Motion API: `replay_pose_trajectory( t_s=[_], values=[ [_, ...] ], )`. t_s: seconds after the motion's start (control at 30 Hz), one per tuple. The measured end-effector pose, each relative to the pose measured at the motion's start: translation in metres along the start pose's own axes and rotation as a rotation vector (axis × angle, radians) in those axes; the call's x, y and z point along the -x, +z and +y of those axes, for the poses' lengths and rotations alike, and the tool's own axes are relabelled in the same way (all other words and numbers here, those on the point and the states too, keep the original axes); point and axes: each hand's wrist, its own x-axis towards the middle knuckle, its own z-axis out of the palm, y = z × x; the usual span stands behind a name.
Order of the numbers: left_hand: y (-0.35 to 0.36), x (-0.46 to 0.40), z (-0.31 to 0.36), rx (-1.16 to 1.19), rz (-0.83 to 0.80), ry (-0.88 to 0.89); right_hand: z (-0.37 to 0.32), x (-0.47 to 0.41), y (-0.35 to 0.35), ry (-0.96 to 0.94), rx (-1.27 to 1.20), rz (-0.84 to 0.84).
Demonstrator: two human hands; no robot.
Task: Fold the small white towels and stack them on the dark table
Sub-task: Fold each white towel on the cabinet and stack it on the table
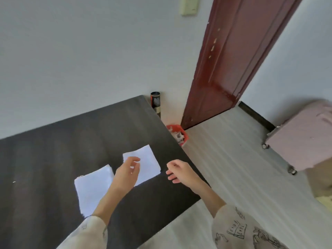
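The left hand [126, 172] hovered above the worktop [53, 150], fingers loosely curled and slightly parted, holding nothing; whether its fingertips touched the cloth beneath could not be determined. The right hand [177, 170] hung near the worktop's right edge, fingers relaxed and part-spread, likewise empty.

Directly under and beyond the left hand lay the far towel [149, 159], a flat white rectangle near the right edge, its long axis running roughly parallel to that edge. It lay between the two hands, the left hand overlapping its near-left portion and the right hand just beside its right corner. Both hands were judged about equally placed to take it; the left was the nearer.

The near towel [91, 191] lay flat toward the front edge, beside the left forearm, apart from the far towel and not stacked.

Beyond the worktop's far right corner stood a dark cylinder [156, 101] and a red basket [179, 134] on the floor.
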Motion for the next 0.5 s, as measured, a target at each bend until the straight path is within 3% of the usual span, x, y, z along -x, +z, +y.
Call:
replay_pose_trajectory(
  t_s=[0.27, 0.5],
  values=[
    [0.192, 0.058, 0.180, -0.004, -0.286, 0.429, 0.130, 0.141, -0.222, -0.030, -0.342, 0.381],
    [0.362, 0.113, 0.324, 0.004, -0.567, 0.646, 0.252, 0.249, -0.367, 0.040, -0.563, 0.731]
  ],
)
